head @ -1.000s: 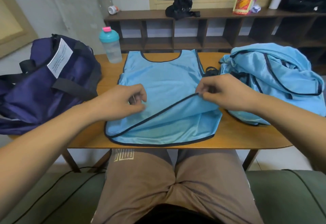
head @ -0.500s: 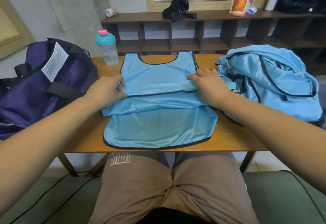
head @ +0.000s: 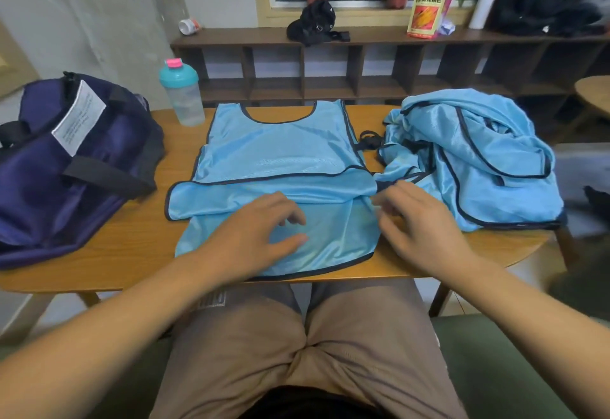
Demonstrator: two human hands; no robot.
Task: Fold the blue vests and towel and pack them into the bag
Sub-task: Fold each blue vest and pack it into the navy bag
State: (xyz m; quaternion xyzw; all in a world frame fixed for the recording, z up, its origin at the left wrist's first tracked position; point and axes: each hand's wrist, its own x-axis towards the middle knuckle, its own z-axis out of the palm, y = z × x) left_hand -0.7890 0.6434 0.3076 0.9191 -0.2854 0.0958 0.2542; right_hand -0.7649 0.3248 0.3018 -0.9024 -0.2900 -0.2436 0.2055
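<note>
Bare table [head: 138,253] between bag [head: 76,167] and vest [head: 280,161] — bottle [head: 183,93] behind

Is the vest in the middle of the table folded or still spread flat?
Partly folded: the vest has one layer doubled over, its dark hem crossing the middle.

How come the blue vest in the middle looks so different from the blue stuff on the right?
The middle vest lies spread flat, one flap folded across it; the pile on the right is crumpled in a heap. The left hand rests on the middle vest and the right hand is at its edge; neither presses on the pile. Both are shiny light blue with dark trim, on the wooden table.
</note>
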